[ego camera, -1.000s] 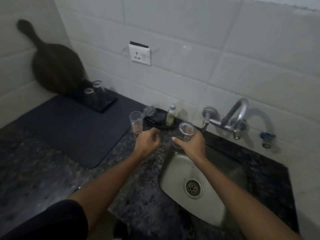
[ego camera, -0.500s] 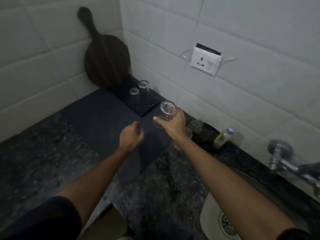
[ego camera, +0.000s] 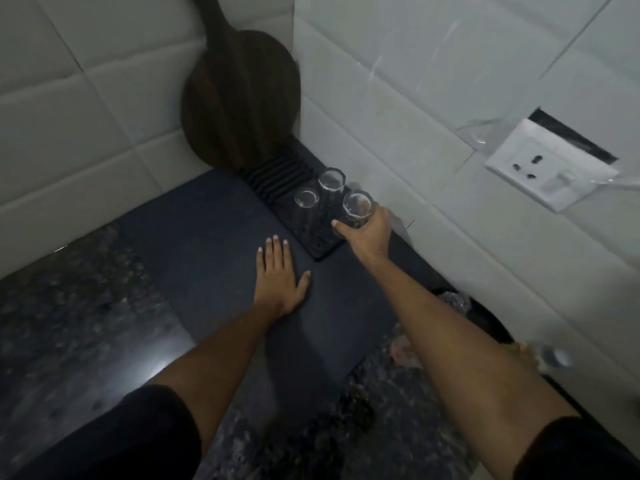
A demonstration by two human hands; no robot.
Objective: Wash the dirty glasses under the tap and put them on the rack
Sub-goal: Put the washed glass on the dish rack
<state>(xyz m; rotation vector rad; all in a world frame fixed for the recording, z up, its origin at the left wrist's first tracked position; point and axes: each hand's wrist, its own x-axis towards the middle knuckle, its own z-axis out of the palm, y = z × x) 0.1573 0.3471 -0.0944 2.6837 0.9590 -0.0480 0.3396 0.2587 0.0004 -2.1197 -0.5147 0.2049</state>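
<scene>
Right hand (ego camera: 365, 233) reaches to the black rack (ego camera: 313, 216) in the back corner of the counter, fingers and thumb curled round a clear glass (ego camera: 356, 207), rim up. Whether its base touches the rack cannot be told; it sits at the rack's right side, close to the tiled wall. Left hand (ego camera: 278, 271) lies flat, fingers straight and together, palm down on the dark mat (ego camera: 214, 244), just in front of the rack's near edge, holding nothing.

Two more glasses stand upright on the rack: one (ego camera: 306, 199) toward the mat side, one (ego camera: 331, 180) behind it nearer the wall. Held glass is just beside both.

Round wooden board (ego camera: 239, 109) leans in the wall corner behind the rack. White socket (ego camera: 550, 166) on the right wall. Speckled stone counter (ego camera: 69, 306) carries the mat.
</scene>
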